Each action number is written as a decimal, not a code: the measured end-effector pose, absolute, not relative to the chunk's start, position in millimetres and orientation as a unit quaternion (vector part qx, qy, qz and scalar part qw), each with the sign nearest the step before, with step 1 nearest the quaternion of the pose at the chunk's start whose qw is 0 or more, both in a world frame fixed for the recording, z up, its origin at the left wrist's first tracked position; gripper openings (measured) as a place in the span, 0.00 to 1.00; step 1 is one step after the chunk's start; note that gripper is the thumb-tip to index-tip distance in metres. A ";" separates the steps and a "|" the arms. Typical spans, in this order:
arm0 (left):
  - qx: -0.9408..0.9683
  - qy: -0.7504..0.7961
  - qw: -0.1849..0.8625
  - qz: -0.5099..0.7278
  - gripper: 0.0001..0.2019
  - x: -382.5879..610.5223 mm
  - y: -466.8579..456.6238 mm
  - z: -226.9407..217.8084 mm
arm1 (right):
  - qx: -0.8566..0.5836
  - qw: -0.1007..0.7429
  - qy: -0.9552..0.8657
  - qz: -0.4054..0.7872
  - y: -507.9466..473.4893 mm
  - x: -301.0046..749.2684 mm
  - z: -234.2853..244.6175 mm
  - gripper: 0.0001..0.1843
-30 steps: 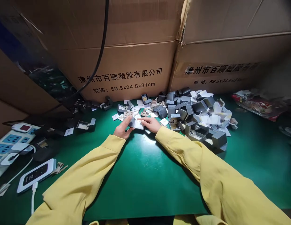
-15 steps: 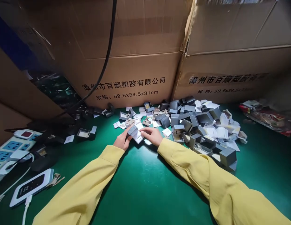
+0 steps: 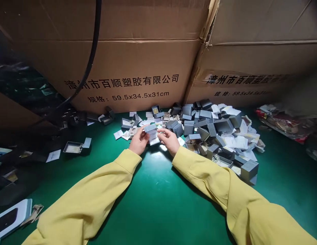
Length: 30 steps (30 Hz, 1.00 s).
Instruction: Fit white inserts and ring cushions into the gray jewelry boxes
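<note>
A small grey hinged box [image 3: 150, 128], like a jewellery box, is held up at the middle of the table by my left hand [image 3: 138, 142], its thumb and fingers closed on the left side. Below the grey part hangs a white card [image 3: 154, 141]; whether it sits inside the box, I cannot tell. The right thumb and forefinger of my right hand [image 3: 170, 141] pinch at the right edge of the white card. Just behind both hands lie loose white cards [image 3: 118, 134] and an open grey box [image 3: 156, 111].
A heap of grey boxes [image 3: 223, 126] and white papers [image 3: 240, 143] spreads to the right. Large cartons [image 3: 138, 58] stand along the back. A black cable [image 3: 93, 51] hangs at left. An open box [image 3: 73, 147] and a white device [image 3: 12, 217] lie on the left.
The view has shifted left-to-right, so the left-side things sit further toward the edge. The grey box has been turned more upright between my hands. Both hands stay close to it.
</note>
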<state>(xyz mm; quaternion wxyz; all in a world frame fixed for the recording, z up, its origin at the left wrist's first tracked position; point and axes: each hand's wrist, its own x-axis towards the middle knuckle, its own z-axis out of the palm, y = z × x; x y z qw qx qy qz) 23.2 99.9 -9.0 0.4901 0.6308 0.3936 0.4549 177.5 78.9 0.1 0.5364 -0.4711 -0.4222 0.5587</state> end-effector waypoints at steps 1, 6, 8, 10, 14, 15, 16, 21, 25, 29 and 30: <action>0.614 0.394 0.520 0.443 0.30 24.3 102.1 -9.1 | -0.469 0.544 -0.425 0.551 79.6 177.7 -0.4 0.19; 0.569 0.418 0.564 0.429 0.31 20.1 94.7 -4.0 | -0.482 0.519 -0.504 0.494 79.3 174.7 -6.9 0.14; 0.551 0.434 0.560 0.441 0.32 18.9 89.4 -2.2 | -0.502 0.492 -0.547 0.454 78.4 173.4 -8.9 0.13; 0.531 0.450 0.553 0.458 0.32 18.7 86.1 -2.6 | -0.515 0.468 -0.578 0.426 77.2 172.8 -9.5 0.12; 0.493 0.480 0.543 0.481 0.30 19.7 85.4 -6.5 | -0.507 0.450 -0.598 0.427 73.8 173.8 -7.0 0.14; 0.484 0.489 0.542 0.483 0.29 20.0 85.7 -7.0 | -0.503 0.448 -0.604 0.427 72.8 174.1 -5.9 0.15; 0.474 0.498 0.541 0.485 0.28 20.5 86.0 -7.0 | -0.500 0.444 -0.610 0.425 71.9 174.3 -4.7 0.15; 0.474 0.509 0.550 0.463 0.26 22.4 85.1 -2.2 | -0.518 0.419 -0.614 0.422 69.4 171.9 1.9 0.15; 0.529 0.486 0.537 0.443 0.27 21.4 80.9 -0.4 | -0.534 0.448 -0.606 0.383 68.6 172.5 6.2 0.16; 0.623 0.482 0.470 0.399 0.27 19.5 72.6 -0.4 | -0.537 0.476 -0.626 0.305 65.9 180.1 7.0 0.18; 0.641 0.483 0.451 0.390 0.26 19.4 70.5 0.1 | -0.534 0.470 -0.635 0.303 65.0 181.9 6.5 0.18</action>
